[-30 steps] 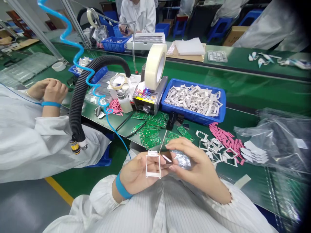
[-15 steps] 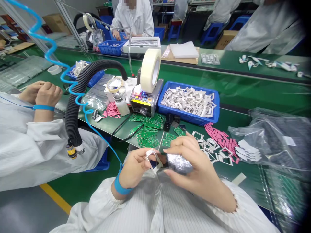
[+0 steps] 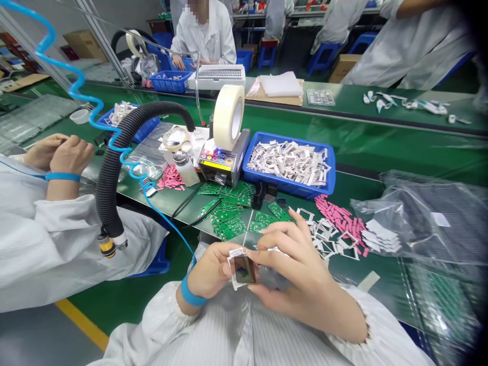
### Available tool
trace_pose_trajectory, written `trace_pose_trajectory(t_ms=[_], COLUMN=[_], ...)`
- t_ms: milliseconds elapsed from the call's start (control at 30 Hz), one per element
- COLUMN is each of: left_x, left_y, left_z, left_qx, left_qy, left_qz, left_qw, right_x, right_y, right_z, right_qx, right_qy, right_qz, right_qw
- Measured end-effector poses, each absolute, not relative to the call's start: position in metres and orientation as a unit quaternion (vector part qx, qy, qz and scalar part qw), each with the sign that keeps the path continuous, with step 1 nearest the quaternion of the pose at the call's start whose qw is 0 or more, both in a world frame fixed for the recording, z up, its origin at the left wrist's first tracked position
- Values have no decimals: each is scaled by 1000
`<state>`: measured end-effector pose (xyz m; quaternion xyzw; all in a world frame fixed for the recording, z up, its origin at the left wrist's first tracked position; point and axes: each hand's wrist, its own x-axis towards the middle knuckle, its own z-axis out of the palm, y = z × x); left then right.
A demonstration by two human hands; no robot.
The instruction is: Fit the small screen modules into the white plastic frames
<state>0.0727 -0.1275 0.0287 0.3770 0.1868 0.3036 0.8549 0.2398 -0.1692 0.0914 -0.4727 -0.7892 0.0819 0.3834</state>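
Over my lap, both hands meet on a small white plastic frame (image 3: 235,253) with a dark glossy panel (image 3: 244,269) set in it. My left hand (image 3: 211,269), a blue strap at its wrist, pinches the frame's left side. My right hand (image 3: 295,267) curls over the right side, fingers pressing on the panel; a silvery bag piece lies hidden under it. Just beyond my hands lie green circuit boards (image 3: 229,216) and loose white frames (image 3: 328,236) on the green bench.
A blue bin (image 3: 331,168) of white frames stands behind, beside a tape dispenser (image 3: 223,160) with a big roll. Pink strips (image 3: 341,216) and clear bags (image 3: 430,218) lie right. A black hose (image 3: 110,168) and a co-worker's sleeve (image 3: 46,239) are left.
The empty white frame held flat in my left hand now has the dark panel seated in it. My right hand has closed over it. My view shifted slightly.
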Motion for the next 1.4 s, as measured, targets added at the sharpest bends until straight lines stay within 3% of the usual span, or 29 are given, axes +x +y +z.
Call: trace_pose_trajectory(t_ms=[400, 600, 767, 833, 1000, 1133, 1400], left_x=[78, 78, 85, 86, 82, 79, 83], left_y=[-135, -134, -134, -135, -136, -138, -142], left_z=[27, 26, 15, 8, -6, -11, -9], left_qx=[364, 355, 273, 236, 206, 197, 212], left_qy=[209, 216, 237, 223, 195, 195, 234], left_qz=[314, 333, 379, 368, 344, 334, 312], left_qw=[852, 846, 852, 871, 895, 901, 896], right_x=[244, 240, 232, 243, 321, 385, 370], right_y=[-172, -174, -183, -186, -182, -169, -122], right_z=[92, 89, 78, 72, 45, 22, 9], right_qx=[-470, -497, -505, -505, -691, -791, -761], right_qy=[-792, -803, -843, -842, -668, -563, -623], right_qz=[65, 41, 55, 74, 100, 81, 118], right_qw=[384, 326, 179, 176, 258, 224, 135])
